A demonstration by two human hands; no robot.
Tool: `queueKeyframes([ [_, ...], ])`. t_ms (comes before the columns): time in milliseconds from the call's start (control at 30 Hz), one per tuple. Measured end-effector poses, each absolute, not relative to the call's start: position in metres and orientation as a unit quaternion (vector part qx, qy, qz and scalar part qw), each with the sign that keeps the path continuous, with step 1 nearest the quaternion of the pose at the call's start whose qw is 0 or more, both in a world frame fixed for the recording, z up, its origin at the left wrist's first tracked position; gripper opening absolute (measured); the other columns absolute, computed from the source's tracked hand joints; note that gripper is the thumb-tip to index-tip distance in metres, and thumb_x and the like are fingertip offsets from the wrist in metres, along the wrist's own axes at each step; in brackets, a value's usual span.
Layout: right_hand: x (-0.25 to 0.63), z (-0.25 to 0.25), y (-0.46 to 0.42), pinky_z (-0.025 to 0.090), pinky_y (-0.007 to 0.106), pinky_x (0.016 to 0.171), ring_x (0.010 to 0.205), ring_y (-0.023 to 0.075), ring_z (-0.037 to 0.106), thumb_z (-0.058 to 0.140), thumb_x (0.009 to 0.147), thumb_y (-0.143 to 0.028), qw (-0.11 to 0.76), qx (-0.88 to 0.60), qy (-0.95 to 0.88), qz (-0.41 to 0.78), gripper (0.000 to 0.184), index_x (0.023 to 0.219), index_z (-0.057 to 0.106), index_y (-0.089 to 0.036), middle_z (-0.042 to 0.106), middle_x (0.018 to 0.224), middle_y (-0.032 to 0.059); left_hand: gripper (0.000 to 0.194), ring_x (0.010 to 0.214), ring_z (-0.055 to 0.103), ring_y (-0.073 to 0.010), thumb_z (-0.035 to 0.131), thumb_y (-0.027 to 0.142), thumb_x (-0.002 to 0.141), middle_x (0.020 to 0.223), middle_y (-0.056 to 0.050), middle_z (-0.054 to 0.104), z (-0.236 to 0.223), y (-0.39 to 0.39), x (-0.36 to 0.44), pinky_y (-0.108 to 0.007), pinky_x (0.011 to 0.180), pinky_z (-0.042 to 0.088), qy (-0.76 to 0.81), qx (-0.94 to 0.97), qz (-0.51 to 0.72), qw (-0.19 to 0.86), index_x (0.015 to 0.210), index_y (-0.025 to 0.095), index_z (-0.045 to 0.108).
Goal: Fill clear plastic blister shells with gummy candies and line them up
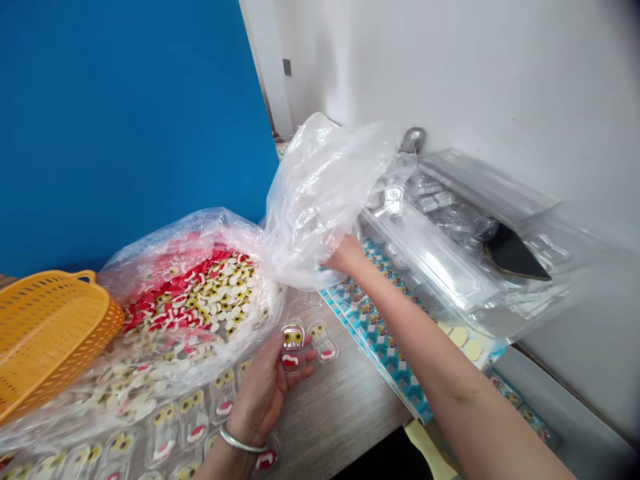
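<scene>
My left hand (pixel 267 380) pinches a small clear blister shell (pixel 293 348) with two yellow eyes and a red-and-white mouth piece in it. A similar filled shell (pixel 323 343) lies on the table just past my fingertips. My right hand (pixel 345 255) reaches forward into a big crumpled clear plastic bag (pixel 320 193); its fingers are hidden by the plastic, so what they touch cannot be seen. Left of it, an open plastic bag (pixel 240 230) holds many loose eye and mouth pieces (pixel 200 293). More filled shells (pixel 193 420) lie in rows along the front.
An orange perforated basket (pixel 50 333) stands at the left. Under my right forearm lie printed blue sheets (pixel 375 327). Clear plastic packaging (pixel 430 253) and a black flat piece (pixel 517 252) are at the right, by the white wall. A blue panel (pixel 125 120) rises behind.
</scene>
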State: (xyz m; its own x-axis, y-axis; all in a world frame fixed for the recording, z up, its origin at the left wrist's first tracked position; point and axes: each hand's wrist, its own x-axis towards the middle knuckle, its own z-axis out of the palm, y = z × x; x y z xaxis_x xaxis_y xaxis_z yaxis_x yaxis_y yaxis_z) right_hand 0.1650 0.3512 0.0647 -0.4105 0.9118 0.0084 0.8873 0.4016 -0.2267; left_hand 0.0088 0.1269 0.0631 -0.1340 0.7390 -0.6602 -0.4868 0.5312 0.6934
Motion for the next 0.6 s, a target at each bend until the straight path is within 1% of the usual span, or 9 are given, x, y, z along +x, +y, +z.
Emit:
queueKeyframes([
  [67,0.172,0.079,0.334,0.038,0.051,0.1,0.118,0.038,0.054,0.071,0.085,-0.03,0.093,-0.57,-0.815,0.048,0.046,0.125,0.058,-0.01,0.06,0.124,0.0229,0.027,0.09,0.075,-0.025,0.054,0.031,0.096,0.116,-0.018,0.073,0.064,0.128,0.012,-0.036,0.074,0.062,0.56,0.098,0.494,0.658,0.113,0.011,0.063],
  [100,0.177,0.086,0.32,0.039,0.051,0.097,0.114,0.0387,0.055,0.071,0.086,-0.032,0.113,-0.588,-0.801,0.019,0.044,0.122,0.059,-0.009,0.062,0.12,0.0229,0.026,0.093,0.074,-0.025,0.054,0.031,0.096,0.117,-0.018,0.072,0.065,0.129,0.015,-0.037,0.077,0.062,0.539,0.09,0.508,0.666,0.111,0.012,0.063],
  [167,0.186,0.096,0.284,0.042,0.047,0.09,0.105,0.0366,0.06,0.071,0.087,-0.04,0.154,-0.613,-0.775,-0.017,0.041,0.117,0.062,-0.014,0.065,0.111,0.0189,0.026,0.1,0.072,-0.0259,0.054,0.034,0.096,0.12,-0.016,0.071,0.067,0.13,0.022,-0.039,0.083,0.06,0.488,0.072,0.537,0.684,0.109,0.014,0.064],
  [233,0.191,0.096,0.239,0.045,0.042,0.081,0.092,0.0322,0.064,0.067,0.088,-0.05,0.178,-0.607,-0.774,0.004,0.041,0.116,0.063,-0.02,0.067,0.103,0.0146,0.032,0.109,0.069,-0.0269,0.055,0.042,0.096,0.125,-0.014,0.068,0.068,0.129,0.03,-0.041,0.089,0.058,0.429,0.063,0.569,0.699,0.111,0.016,0.064],
  [300,0.191,0.087,0.194,0.046,0.038,0.072,0.084,0.0291,0.066,0.066,0.088,-0.056,0.206,-0.588,-0.781,0.042,0.044,0.117,0.062,-0.023,0.068,0.101,0.0126,0.04,0.114,0.065,-0.0267,0.055,0.051,0.094,0.127,-0.013,0.067,0.068,0.126,0.041,-0.042,0.095,0.055,0.379,0.067,0.589,0.711,0.115,0.017,0.064],
  [367,0.184,0.072,0.155,0.046,0.036,0.067,0.079,0.0283,0.066,0.064,0.087,-0.059,0.222,-0.585,-0.778,0.056,0.047,0.118,0.061,-0.024,0.069,0.098,0.0123,0.043,0.115,0.064,-0.0262,0.058,0.053,0.092,0.124,-0.012,0.069,0.067,0.121,0.051,-0.041,0.099,0.052,0.356,0.071,0.597,0.715,0.114,0.017,0.066],
  [400,0.179,0.065,0.139,0.045,0.036,0.065,0.077,0.0276,0.066,0.062,0.089,-0.059,0.226,-0.589,-0.774,0.054,0.046,0.118,0.061,-0.024,0.068,0.095,0.012,0.04,0.114,0.065,-0.0258,0.063,0.05,0.09,0.12,-0.011,0.071,0.066,0.118,0.056,-0.04,0.1,0.051,0.358,0.068,0.599,0.714,0.111,0.017,0.068],
  [500,0.169,0.051,0.107,0.047,0.035,0.062,0.074,0.0275,0.067,0.062,0.09,-0.057,0.228,-0.604,-0.762,0.057,0.047,0.122,0.059,-0.022,0.069,0.094,0.0124,0.027,0.107,0.068,-0.0241,0.076,0.032,0.081,0.108,-0.008,0.075,0.061,0.107,0.065,-0.036,0.1,0.049,0.387,0.06,0.598,0.699,0.102,0.015,0.071],
  [600,0.169,0.047,0.092,0.051,0.037,0.067,0.082,0.0297,0.069,0.066,0.087,-0.052,0.24,-0.591,-0.76,0.129,0.056,0.131,0.055,-0.02,0.07,0.102,0.0146,0.027,0.101,0.069,-0.0223,0.079,0.022,0.075,0.103,-0.007,0.076,0.056,0.095,0.061,-0.033,0.097,0.05,0.413,0.066,0.59,0.691,0.1,0.015,0.072],
])
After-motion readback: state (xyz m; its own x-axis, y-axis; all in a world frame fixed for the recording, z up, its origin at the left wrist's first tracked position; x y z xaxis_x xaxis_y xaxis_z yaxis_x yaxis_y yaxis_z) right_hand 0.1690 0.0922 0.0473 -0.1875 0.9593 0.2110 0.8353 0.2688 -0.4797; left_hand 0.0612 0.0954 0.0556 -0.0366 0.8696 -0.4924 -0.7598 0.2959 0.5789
